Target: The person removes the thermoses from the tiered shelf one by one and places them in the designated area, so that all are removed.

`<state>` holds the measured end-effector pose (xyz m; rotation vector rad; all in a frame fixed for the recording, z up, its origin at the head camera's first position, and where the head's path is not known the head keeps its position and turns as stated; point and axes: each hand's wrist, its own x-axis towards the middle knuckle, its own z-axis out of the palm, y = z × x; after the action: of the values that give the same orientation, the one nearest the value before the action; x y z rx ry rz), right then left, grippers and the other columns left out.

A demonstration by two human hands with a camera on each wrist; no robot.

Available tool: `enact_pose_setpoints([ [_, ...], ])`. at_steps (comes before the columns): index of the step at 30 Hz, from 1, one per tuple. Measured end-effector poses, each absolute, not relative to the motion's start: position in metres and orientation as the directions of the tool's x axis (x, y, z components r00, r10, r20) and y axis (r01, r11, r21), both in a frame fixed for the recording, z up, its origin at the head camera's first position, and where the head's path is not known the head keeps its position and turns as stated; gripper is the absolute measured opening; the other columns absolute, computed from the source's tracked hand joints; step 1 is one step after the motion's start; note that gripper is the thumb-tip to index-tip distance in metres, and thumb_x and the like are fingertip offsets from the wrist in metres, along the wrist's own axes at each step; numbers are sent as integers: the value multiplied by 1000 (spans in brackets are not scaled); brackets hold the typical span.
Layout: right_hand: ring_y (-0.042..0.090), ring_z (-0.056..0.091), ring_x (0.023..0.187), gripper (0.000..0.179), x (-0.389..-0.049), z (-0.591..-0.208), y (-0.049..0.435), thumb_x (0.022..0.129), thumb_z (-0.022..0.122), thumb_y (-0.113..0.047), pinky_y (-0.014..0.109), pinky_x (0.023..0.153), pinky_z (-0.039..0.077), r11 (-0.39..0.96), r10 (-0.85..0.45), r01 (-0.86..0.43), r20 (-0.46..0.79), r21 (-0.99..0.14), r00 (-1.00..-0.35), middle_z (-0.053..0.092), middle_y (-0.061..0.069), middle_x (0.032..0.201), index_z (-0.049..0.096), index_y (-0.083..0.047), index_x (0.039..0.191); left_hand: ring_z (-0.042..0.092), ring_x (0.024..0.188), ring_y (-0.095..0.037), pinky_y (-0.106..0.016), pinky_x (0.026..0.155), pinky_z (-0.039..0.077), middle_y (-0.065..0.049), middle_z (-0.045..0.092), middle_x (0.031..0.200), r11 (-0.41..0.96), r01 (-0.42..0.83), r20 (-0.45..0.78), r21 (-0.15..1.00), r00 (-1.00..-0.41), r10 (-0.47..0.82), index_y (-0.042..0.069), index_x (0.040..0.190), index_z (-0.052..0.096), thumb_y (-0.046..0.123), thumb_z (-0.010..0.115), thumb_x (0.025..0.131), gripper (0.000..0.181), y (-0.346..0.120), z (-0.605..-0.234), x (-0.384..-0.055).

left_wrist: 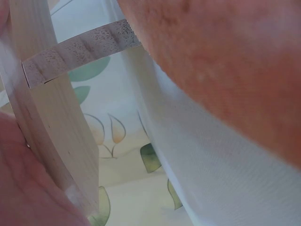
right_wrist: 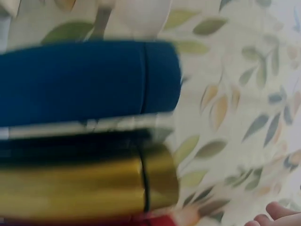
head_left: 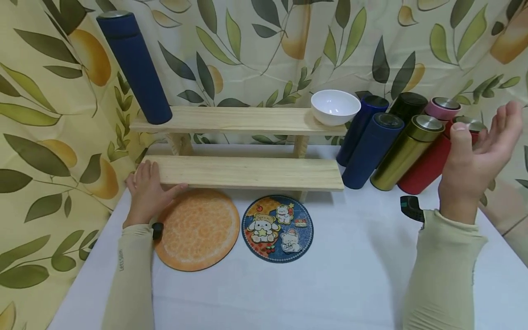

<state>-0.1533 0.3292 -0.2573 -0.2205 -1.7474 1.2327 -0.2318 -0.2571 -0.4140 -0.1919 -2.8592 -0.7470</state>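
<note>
A two-tier wooden shelf (head_left: pixel 243 173) stands on the table. At the left end of its lower board, my left hand (head_left: pixel 144 192) grips the corner, with fingers over the top and the thumb along the front edge. The left wrist view shows the board (left_wrist: pixel 66 127) against the palm. My right hand (head_left: pixel 480 156) is raised at the right, empty, fingers spread apart from the thumb. Beside it stand several thermos bottles, among them a gold one (head_left: pixel 406 153), a blue one (head_left: pixel 372 151) and a red one (head_left: pixel 426 160). Fingertips (right_wrist: pixel 277 214) show in the right wrist view's lower corner.
On the upper board stand a tall blue thermos (head_left: pixel 138 68) at the left and a white bowl (head_left: pixel 335 106) at the right end. Two round mats, an orange one (head_left: pixel 202 233) and a cartoon-patterned one (head_left: pixel 274 247), lie before the shelf. A leaf-patterned cloth (head_left: pixel 264 68) hangs behind.
</note>
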Motion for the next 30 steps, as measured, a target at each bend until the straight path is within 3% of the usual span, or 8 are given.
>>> enact_pose_setpoints([
  [5,13,30,154,84,-162,-256,302,89,65,-10,19,122,19,329,560,-555,632,-764,-536,35,2,170,30,3,165,6,158,-52,-72,118,-8,-40,12,168,864,177,217,472,-973,81,-15,163,19,70,72,92,122,-257,-413,-230],
  [10,19,31,155,80,-174,-264,270,89,65,-5,24,124,20,237,473,-639,662,-731,-581,37,7,169,35,4,163,6,158,-53,-71,119,-8,-41,12,168,865,176,217,470,-973,79,-16,162,19,68,73,93,121,-256,-410,-230],
  [18,23,25,159,83,-207,-269,211,93,66,-14,32,127,19,259,197,-656,703,-709,-683,30,15,172,29,6,164,8,157,-53,-70,119,-7,-40,13,169,868,180,231,464,-970,78,-15,163,21,70,73,92,122,-258,-415,-231],
  [22,21,23,160,85,-226,-268,176,94,67,-15,34,128,17,127,81,-655,666,-745,-742,26,15,173,25,4,166,10,157,-54,-71,119,-6,-40,15,168,869,192,249,456,-965,83,-15,162,23,70,73,91,121,-259,-417,-233],
  [30,10,17,160,91,-267,-261,108,98,69,-21,30,127,16,-67,-155,-459,464,-886,-872,16,4,177,17,-10,171,9,158,-52,-70,120,-6,-38,15,169,866,185,253,464,-965,70,-14,162,24,66,76,91,118,-258,-417,-235],
])
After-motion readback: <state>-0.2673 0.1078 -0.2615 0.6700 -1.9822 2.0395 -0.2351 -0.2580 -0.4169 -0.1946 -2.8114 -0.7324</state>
